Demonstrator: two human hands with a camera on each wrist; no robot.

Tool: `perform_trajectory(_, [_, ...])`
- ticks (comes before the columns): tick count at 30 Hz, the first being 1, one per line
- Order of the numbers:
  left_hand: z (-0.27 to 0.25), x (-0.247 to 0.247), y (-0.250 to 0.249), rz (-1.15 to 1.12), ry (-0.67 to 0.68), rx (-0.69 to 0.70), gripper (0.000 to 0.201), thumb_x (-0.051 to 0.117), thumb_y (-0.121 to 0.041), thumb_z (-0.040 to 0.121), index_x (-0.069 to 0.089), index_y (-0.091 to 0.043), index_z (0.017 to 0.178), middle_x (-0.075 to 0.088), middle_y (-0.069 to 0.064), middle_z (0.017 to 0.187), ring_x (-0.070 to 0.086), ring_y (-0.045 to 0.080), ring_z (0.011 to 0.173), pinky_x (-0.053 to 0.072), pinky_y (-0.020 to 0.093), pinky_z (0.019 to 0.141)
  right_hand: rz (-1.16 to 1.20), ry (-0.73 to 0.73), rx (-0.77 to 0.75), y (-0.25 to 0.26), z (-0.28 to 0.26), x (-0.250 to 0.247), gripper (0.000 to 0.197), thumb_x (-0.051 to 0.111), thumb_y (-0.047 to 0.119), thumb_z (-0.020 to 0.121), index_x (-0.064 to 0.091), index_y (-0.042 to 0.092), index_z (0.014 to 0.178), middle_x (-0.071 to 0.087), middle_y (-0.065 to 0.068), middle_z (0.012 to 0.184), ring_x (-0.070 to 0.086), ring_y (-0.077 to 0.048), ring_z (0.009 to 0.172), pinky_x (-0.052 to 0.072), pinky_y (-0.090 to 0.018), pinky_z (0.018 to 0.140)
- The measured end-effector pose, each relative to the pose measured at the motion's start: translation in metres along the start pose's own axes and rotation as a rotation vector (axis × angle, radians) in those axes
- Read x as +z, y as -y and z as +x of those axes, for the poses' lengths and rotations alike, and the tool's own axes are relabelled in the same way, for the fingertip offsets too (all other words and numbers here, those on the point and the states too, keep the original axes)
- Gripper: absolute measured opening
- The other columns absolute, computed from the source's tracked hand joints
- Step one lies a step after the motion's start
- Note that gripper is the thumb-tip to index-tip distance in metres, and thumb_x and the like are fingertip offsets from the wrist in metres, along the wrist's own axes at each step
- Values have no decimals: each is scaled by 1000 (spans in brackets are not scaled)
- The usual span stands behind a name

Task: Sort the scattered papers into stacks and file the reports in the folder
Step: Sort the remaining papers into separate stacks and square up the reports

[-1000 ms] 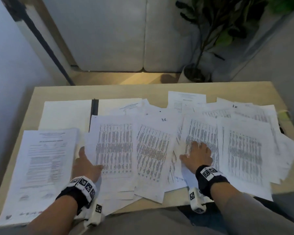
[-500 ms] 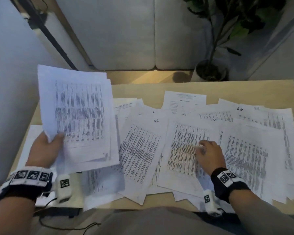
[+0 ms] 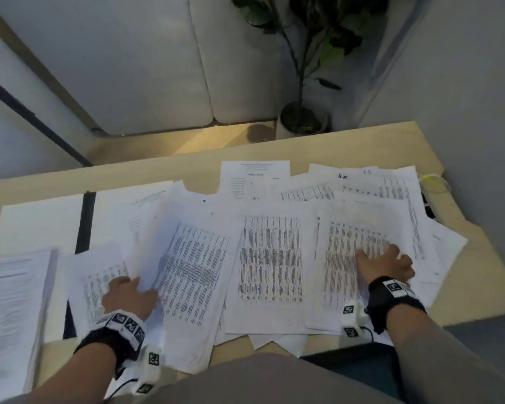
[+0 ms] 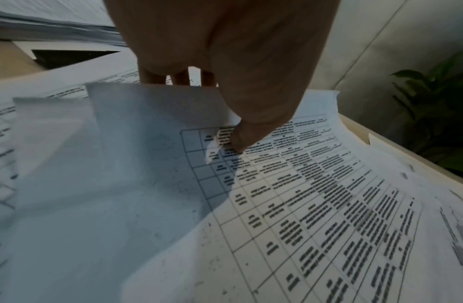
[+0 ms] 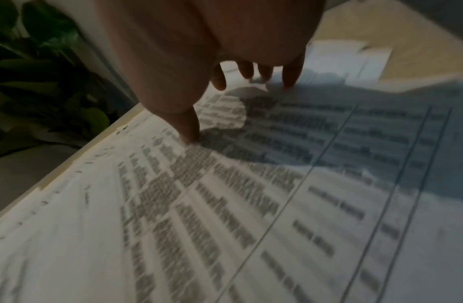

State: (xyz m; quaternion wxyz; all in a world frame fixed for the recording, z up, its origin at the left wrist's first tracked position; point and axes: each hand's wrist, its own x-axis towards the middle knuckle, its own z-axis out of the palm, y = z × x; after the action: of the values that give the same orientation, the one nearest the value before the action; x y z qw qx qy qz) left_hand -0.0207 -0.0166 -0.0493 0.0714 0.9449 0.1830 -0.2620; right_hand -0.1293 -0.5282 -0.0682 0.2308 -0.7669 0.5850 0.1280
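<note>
Printed table sheets lie scattered and overlapping across the wooden table (image 3: 362, 144). My left hand (image 3: 129, 295) pinches the near left edge of one table sheet (image 3: 193, 272), which curls up off the pile. In the left wrist view the thumb (image 4: 240, 139) lies on top of this sheet (image 4: 316, 205) and the fingers are underneath. My right hand (image 3: 387, 262) presses spread fingers flat on the right-hand table sheet (image 3: 347, 243); its fingertips (image 5: 290, 82) touch the paper (image 5: 225, 205). An open white folder (image 3: 41, 223) with a black spine lies at the back left. A report stack (image 3: 9, 310) sits at the front left.
A small pile of table sheets (image 3: 99, 272) lies under my left wrist, beside the report stack. Behind the table stand a potted plant (image 3: 302, 123) and a pale sofa (image 3: 129, 68). A yellow-green object (image 3: 429, 179) lies at the table's right edge. Some sheets overhang the near edge.
The bundle my left hand held up in the air is down on the pile at the front left, and that hand now pinches another sheet. My right hand moved rightward onto the right-hand sheet.
</note>
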Motion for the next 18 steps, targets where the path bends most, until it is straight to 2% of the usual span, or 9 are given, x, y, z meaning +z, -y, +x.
perform_trajectory(2, [1, -1, 2, -101, 19, -16, 44, 65, -34, 91, 67, -12, 129, 45, 15, 141, 62, 40, 109, 49, 48, 104, -46, 38, -15, -9, 10, -8, 100, 75, 60, 82, 23, 19, 158, 25, -20, 158, 27, -42, 144, 36, -63, 111])
perform_trajectory(3, [0, -3, 2, -172, 27, -1, 38, 65, -27, 92, 66, -9, 125, 54, 18, 131, 65, 37, 96, 53, 48, 96, -43, 43, -36, -12, 15, -10, 104, 79, 58, 80, 22, 19, 158, 26, -20, 157, 27, -42, 143, 38, -63, 109])
perform_trajectory(5, [-6, -7, 1, -264, 15, 22, 34, 67, -15, 93, 57, -8, 124, 67, 16, 107, 65, 29, 79, 51, 42, 81, -5, 45, -62, -18, 24, -14, 108, 85, 55, 76, 24, 20, 158, 27, -20, 156, 28, -42, 144, 39, -64, 109])
perform_trajectory(8, [-8, -25, 5, -430, 90, 26, 62, 77, -11, 90, 42, -10, 141, 68, 18, 111, 63, 28, 87, 47, 39, 86, -26, 42, -44, -24, 34, -18, 110, 88, 58, 71, 32, 15, 155, 31, -21, 153, 32, -44, 140, 39, -61, 108])
perform_trajectory(9, [-4, -33, 9, -430, 161, 35, 60, 78, -15, 90, 47, -10, 141, 68, 17, 114, 64, 27, 91, 48, 40, 89, -6, 38, -38, -25, 38, -18, 109, 90, 56, 70, 34, 13, 153, 34, -22, 151, 36, -45, 139, 40, -60, 108])
perform_trajectory(11, [0, -59, 12, -409, 276, 66, 42, 78, -26, 91, 63, -15, 129, 72, 12, 117, 69, 27, 99, 52, 46, 96, 96, 53, -29, -27, 46, -19, 103, 93, 46, 71, 37, 10, 150, 41, -24, 151, 45, -47, 135, 44, -57, 109])
perform_trajectory(13, [5, -83, 13, -500, 273, 87, 40, 79, -32, 89, 66, -19, 124, 73, 12, 123, 69, 31, 106, 51, 55, 102, 165, 74, -19, -30, 51, -19, 95, 95, 38, 71, 42, 10, 144, 50, -23, 147, 52, -46, 131, 46, -54, 108])
perform_trajectory(16, [9, -113, 5, -727, 289, 198, 75, 87, -54, 66, 66, -22, 131, 75, 5, 125, 70, 32, 114, 50, 60, 103, 56, 50, -34, -27, 53, -24, 82, 95, 47, 66, 56, 11, 129, 50, -23, 139, 46, -46, 130, 44, -55, 106])
perform_trajectory(18, [-3, -123, -14, -860, 343, 275, 74, 87, -49, 71, 63, -24, 136, 74, 3, 127, 70, 31, 117, 49, 59, 104, -9, 49, -26, -23, 52, -25, 77, 95, 50, 66, 58, 14, 123, 41, -22, 138, 40, -46, 130, 41, -56, 106])
